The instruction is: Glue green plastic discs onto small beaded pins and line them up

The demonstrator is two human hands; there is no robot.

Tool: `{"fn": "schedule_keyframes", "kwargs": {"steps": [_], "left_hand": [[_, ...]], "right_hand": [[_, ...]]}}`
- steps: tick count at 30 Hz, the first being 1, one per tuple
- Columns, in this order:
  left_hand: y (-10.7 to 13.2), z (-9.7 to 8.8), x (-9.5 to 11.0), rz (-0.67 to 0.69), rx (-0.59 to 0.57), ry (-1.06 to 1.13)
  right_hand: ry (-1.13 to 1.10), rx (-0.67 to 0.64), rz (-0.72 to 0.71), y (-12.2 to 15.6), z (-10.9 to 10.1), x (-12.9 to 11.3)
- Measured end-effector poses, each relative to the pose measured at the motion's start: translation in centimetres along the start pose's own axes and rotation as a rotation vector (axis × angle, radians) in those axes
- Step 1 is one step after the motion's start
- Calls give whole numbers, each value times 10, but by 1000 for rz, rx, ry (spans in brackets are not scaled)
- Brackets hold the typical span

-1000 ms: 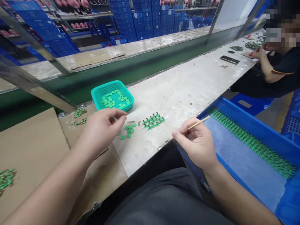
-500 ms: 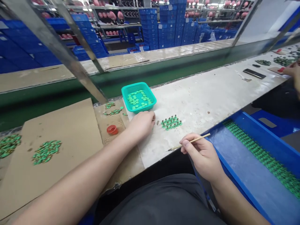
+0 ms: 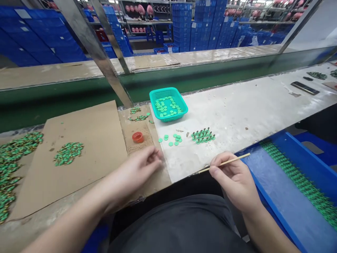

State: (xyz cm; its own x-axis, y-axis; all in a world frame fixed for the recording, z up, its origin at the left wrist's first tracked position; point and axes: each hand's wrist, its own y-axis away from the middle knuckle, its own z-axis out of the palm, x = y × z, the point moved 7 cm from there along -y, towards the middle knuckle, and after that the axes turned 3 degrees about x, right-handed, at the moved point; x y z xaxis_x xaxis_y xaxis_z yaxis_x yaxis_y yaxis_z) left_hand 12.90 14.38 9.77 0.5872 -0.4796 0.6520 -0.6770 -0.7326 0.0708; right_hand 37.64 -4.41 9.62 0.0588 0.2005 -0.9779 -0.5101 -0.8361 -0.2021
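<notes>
My right hand (image 3: 234, 179) pinches a thin wooden paintbrush (image 3: 237, 159) between thumb and fingers, its dark tip pointing left at the table's front edge. Over the brown board, my left hand (image 3: 142, 168) hangs with fingers loosely curled and the thumb apart; nothing shows between them. Beyond it stands a small red cup (image 3: 138, 137). Loose flat green discs (image 3: 176, 137) lie on the white table top, beside rows of green discs with dark upright pieces (image 3: 202, 135). A teal basket (image 3: 152, 102) behind them holds more green discs.
Piles of small green-and-gold parts (image 3: 68, 153) lie on cardboard (image 3: 100, 123) at left. On my right, a blue crate (image 3: 292, 137) holds rows of green pieces. A slanted metal post (image 3: 105, 66) rises behind the table, and a phone (image 3: 304, 88) lies far right.
My left hand has drawn back toward me and left from beside the basket, uncovering the loose discs. The right hand still holds the brush. The view has turned left.
</notes>
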Motion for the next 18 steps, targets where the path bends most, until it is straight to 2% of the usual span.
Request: {"fn": "schedule_keyframes", "kwargs": {"steps": [3,7,9,12,15,18], "left_hand": [[52,2,-31,-85,156,-23],[82,2,-56,-172,331,-66],[89,-5,-59,-144,384,-67],[92,-13,-52,30,389,-96],[89,-9,-46,156,353,-145],[89,-4,-43,184,410,-172]], "right_hand": [[-100,-41,36,-5,15,0],[-165,-139,79,-15,40,-1],[-158,-193,112,-19,51,2],[-134,-247,127,-25,64,4],[-82,-258,124,-33,78,3],[-15,-262,114,-40,94,1]]}}
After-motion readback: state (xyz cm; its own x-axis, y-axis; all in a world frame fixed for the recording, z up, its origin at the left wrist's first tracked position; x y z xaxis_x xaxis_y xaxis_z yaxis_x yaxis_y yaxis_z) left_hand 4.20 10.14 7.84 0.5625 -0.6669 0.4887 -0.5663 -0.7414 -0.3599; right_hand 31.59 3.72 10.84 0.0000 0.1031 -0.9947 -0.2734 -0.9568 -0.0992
